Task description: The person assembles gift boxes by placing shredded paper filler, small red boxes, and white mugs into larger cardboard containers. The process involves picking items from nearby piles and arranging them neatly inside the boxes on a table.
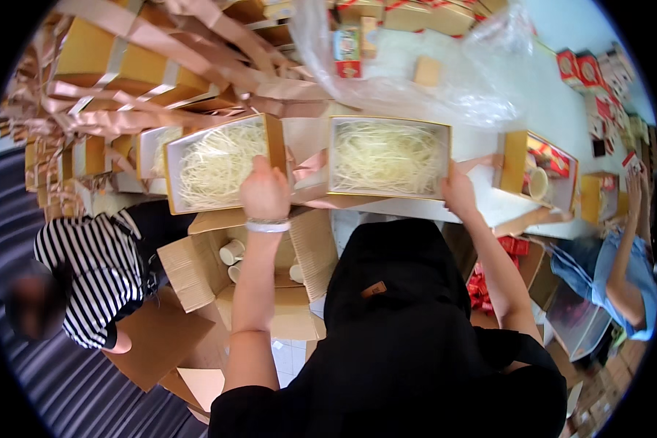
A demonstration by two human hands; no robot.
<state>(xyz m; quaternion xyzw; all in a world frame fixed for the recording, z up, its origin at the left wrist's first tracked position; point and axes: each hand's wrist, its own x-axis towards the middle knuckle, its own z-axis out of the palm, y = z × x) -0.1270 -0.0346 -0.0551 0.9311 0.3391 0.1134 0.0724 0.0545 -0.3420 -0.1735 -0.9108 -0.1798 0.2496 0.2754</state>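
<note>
My left hand grips the right-hand wall of a gold gift box, which sits tilted and holds pale shredded paper filler. With my right hand I hold the right edge of a second gold box, also lined in white and filled with shredded filler. Both boxes face up side by side at the table's near edge, a gap between them. The fingers of each hand are partly hidden by the box walls.
An open carton with several white mugs stands below my left arm. Plastic sheeting covers part of the table. At right stands a gold box holding a mug. Ribboned boxes crowd the left. Two people work at the sides.
</note>
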